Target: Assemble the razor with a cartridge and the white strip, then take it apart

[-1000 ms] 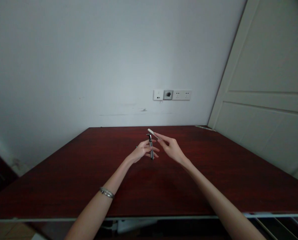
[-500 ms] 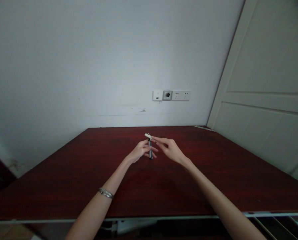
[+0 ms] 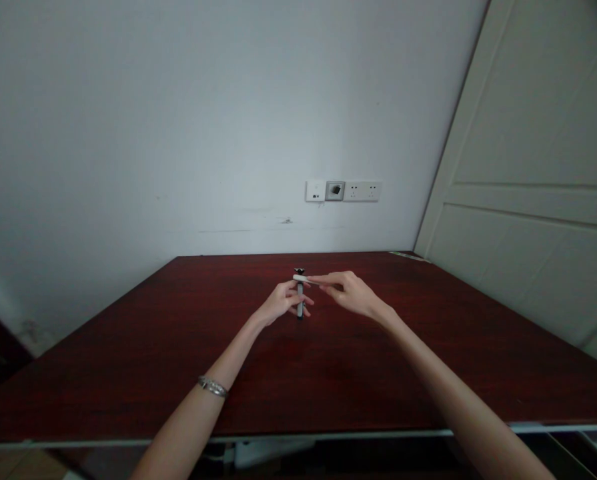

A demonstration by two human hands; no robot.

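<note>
In the head view, a slim grey stick [image 3: 300, 303] with black ends stands upright above the table, a small dark wide head [image 3: 299, 271] at its top. My left hand [image 3: 279, 303] is closed around the stick from the left, some fingertips showing past its right side. My right hand [image 3: 351, 291] pinches a thin, light tool with a rounded white end [image 3: 299, 278]. That white end lies across the stick just below the dark head. Whether it touches the stick I cannot tell. The exact kind of both things is too small to make out.
Both arms reach over a dark red wooden table [image 3: 178, 373]. Behind it is a pale wall with sockets [image 3: 361, 191] and a plug-in fitting [image 3: 335, 191]. A pale panelled door [image 3: 538, 193] borders the right side. White items [image 3: 273, 452] lie under the table's front edge.
My right hand has shifted slightly right, and the white end has come down from the top of the stick to just below its head. The dark head now shows. My left hand has barely moved.
</note>
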